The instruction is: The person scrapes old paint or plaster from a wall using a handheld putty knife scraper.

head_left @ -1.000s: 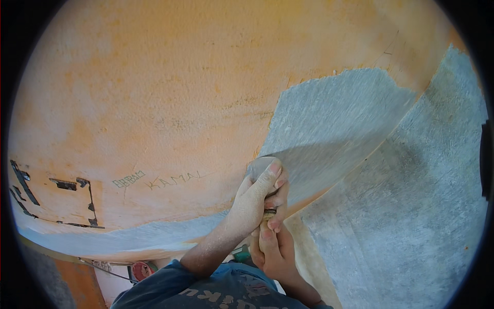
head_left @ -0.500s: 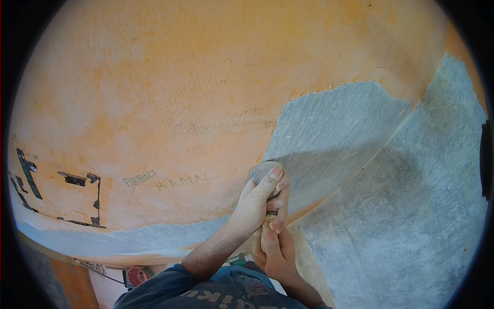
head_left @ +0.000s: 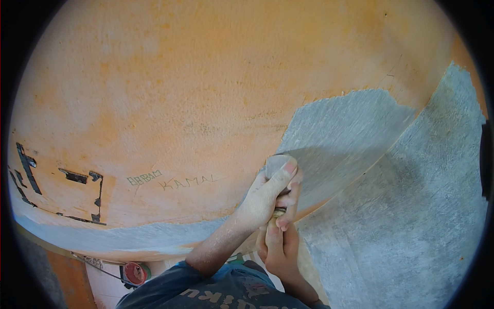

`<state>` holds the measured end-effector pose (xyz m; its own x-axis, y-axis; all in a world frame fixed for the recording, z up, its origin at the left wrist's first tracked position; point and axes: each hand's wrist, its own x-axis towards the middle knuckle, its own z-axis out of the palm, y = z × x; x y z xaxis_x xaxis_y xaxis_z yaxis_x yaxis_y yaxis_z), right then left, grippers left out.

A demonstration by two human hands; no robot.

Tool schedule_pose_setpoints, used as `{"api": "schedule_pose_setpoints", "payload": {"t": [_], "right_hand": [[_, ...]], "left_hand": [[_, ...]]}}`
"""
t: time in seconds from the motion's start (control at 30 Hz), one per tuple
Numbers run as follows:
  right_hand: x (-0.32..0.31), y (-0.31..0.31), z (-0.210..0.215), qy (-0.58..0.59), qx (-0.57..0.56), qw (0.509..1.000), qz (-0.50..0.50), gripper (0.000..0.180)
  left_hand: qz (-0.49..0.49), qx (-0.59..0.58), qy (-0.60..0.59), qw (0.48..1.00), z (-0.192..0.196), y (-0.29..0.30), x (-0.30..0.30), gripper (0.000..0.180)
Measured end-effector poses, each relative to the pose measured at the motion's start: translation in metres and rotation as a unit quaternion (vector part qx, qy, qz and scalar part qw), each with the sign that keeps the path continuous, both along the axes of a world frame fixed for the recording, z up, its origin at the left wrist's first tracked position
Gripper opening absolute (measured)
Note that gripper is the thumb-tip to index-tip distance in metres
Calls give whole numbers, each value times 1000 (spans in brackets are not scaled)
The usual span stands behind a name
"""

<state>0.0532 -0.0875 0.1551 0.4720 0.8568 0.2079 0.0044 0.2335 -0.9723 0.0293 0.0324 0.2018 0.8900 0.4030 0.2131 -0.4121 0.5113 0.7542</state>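
Note:
Both my hands are on one scraper point(head_left: 275, 164), a flat grey metal blade with a pale handle mostly hidden by fingers. My left hand point(head_left: 262, 201) is dusted with white powder and closes around the blade, thumb lying on its face. Below it my right hand point(head_left: 279, 252) grips the handle end. The blade's edge lies against the wall point(head_left: 154, 98), where orange paint meets a bare grey scraped patch point(head_left: 342, 123). Whether the blade is pressed flat or tilted is hard to tell.
A second grey stripped wall face point(head_left: 381, 226) lies beyond the corner at right. At left are dark patches point(head_left: 74, 177) and a pencilled scrawl on the paint. A grey strip point(head_left: 118, 237) runs along the wall's lower part. A reddish round container point(head_left: 135, 273) sits on the floor.
My hands and the scraper have shifted slightly right in the picture, along with the wall patch, as the view moved a little. The grip on the scraper stays the same.

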Motion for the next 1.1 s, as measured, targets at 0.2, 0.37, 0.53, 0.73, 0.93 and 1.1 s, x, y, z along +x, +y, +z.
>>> {"api": "schedule_pose_setpoints", "payload": {"t": [0.2,0.37,0.53,0.73,0.93,1.1], "right_hand": [[1,-6,5,60,2,998,31,21],[5,-11,10,77,-31,996,37,20],[5,-11,17,78,-9,995,56,20],[4,-14,8,71,-10,995,67,21],[5,-14,12,95,-46,992,67,22],[11,-12,6,42,-7,997,58,22]], "left_hand": [[1,7,2,1000,-9,-2,6,39],[16,-47,15,999,-3,-8,4,35],[18,-29,-6,999,6,-7,5,35],[-4,-43,-22,999,7,-6,5,37],[16,-32,-6,999,0,-5,6,38],[1,-42,-32,999,7,-7,9,38]]}}
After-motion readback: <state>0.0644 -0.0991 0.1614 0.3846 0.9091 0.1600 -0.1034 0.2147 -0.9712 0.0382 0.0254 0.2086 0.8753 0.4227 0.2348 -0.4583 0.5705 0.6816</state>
